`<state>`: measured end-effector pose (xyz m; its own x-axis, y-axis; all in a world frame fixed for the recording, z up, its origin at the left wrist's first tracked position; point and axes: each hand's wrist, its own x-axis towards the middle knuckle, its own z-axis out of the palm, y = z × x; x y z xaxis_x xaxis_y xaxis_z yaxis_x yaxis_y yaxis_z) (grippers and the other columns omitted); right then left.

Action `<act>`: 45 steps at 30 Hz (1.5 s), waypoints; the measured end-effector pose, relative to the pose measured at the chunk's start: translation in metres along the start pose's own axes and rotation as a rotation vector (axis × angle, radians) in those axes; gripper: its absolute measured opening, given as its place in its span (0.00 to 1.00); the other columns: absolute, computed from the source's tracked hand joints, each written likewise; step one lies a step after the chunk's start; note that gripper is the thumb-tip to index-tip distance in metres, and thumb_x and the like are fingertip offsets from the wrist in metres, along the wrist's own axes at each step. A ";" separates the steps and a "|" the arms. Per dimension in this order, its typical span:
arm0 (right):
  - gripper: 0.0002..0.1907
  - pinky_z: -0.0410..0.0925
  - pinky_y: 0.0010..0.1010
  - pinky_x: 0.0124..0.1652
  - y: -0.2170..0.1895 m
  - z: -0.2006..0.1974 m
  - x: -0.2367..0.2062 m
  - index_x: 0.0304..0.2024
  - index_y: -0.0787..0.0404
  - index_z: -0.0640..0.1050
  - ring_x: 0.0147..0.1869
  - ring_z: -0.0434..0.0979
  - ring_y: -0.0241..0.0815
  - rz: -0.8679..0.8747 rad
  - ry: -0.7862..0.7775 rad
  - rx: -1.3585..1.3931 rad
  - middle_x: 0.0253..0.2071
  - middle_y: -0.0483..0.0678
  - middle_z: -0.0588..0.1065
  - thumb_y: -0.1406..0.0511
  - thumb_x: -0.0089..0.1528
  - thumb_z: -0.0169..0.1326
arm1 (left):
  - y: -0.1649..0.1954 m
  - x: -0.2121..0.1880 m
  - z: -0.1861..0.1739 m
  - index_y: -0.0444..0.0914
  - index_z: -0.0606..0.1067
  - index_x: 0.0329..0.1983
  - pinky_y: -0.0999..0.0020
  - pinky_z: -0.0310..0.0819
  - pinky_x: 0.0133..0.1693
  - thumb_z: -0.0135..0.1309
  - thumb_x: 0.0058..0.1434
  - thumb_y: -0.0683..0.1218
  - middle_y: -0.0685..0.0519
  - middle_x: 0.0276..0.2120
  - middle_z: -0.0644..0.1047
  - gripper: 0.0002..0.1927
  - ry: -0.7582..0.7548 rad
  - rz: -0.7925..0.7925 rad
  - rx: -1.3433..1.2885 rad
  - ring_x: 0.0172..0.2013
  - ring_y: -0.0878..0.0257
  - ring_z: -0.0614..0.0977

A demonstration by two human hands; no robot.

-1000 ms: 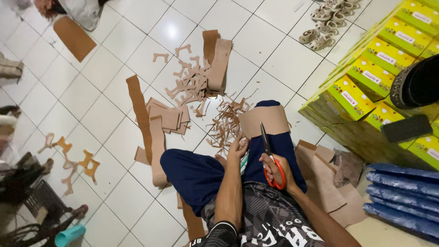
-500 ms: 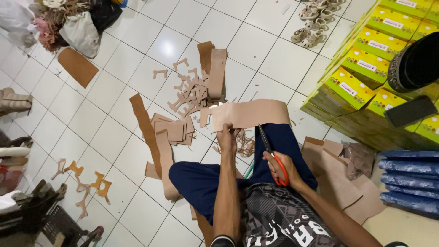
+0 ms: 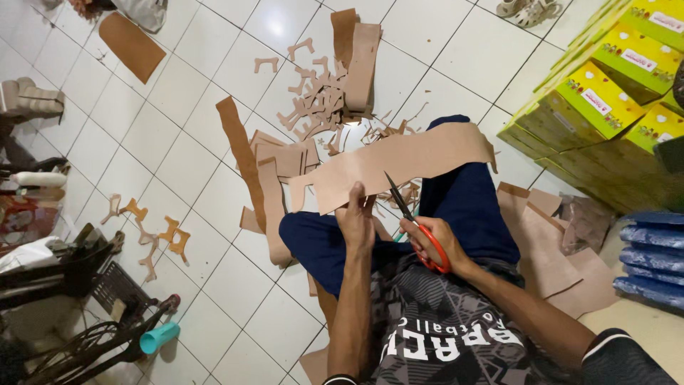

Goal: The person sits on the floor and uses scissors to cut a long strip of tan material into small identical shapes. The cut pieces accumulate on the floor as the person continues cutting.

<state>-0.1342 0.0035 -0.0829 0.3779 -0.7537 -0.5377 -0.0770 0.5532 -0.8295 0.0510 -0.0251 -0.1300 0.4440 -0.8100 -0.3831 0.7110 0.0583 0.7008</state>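
Item: tan sheet strip (image 3: pixel 399 162), held above the lap of a person seated on the tiled floor (image 3: pixel 214 264). Long axis runs left to right, rising slightly toward the yellow boxes (image 3: pixel 605 107).

Left hand (image 3: pixel 355 217): closed on the strip's lower edge.

Right hand (image 3: pixel 434 239): closed through the red-handled scissors (image 3: pixel 417 224), blades open and pointing up into that edge, just right of the left hand.

Step, as judged: mid-cut. Next move calls for steady feeding.

Offcuts (image 3: pixel 320 107): beyond the strip.
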 end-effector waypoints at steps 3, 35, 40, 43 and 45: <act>0.29 0.58 0.27 0.15 0.002 -0.002 -0.006 0.32 0.73 0.71 0.14 0.62 0.33 0.059 0.023 -0.038 0.16 0.43 0.64 0.51 0.69 0.51 | 0.005 -0.006 0.004 0.33 0.72 0.55 0.67 0.79 0.44 0.60 0.62 0.39 0.51 0.43 0.77 0.18 -0.041 -0.051 0.077 0.42 0.63 0.81; 0.21 0.54 0.23 0.15 0.001 0.003 -0.008 0.31 0.65 0.74 0.13 0.57 0.29 -0.025 -0.072 0.168 0.14 0.39 0.61 0.54 0.69 0.49 | 0.004 -0.021 0.008 0.29 0.71 0.47 0.63 0.83 0.46 0.56 0.64 0.37 0.48 0.39 0.77 0.11 0.041 -0.202 -0.134 0.38 0.59 0.82; 0.21 0.55 0.22 0.15 -0.001 -0.021 -0.017 0.39 0.65 0.76 0.14 0.58 0.29 -0.027 -0.267 0.135 0.15 0.39 0.62 0.53 0.69 0.46 | 0.052 -0.004 0.006 0.34 0.71 0.46 0.66 0.80 0.40 0.56 0.63 0.40 0.54 0.35 0.76 0.11 0.016 -0.161 0.141 0.34 0.67 0.79; 0.23 0.55 0.21 0.18 -0.003 -0.028 -0.018 0.44 0.68 0.77 0.18 0.60 0.29 -0.089 -0.334 -0.004 0.19 0.39 0.65 0.53 0.70 0.46 | 0.083 -0.015 0.011 0.31 0.72 0.46 0.67 0.80 0.40 0.57 0.64 0.40 0.55 0.31 0.74 0.11 -0.150 -0.095 0.344 0.29 0.68 0.74; 0.25 0.60 0.19 0.26 -0.007 -0.023 -0.013 0.49 0.70 0.79 0.27 0.65 0.27 -0.319 -0.373 -0.152 0.25 0.39 0.68 0.53 0.74 0.48 | 0.096 -0.028 0.016 0.32 0.72 0.46 0.67 0.79 0.38 0.57 0.63 0.40 0.55 0.29 0.74 0.11 -0.267 -0.076 0.444 0.27 0.69 0.73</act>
<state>-0.1604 0.0015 -0.0736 0.7058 -0.6835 -0.1864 -0.0264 0.2376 -0.9710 0.0986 -0.0065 -0.0424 0.2046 -0.9263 -0.3163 0.4105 -0.2121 0.8868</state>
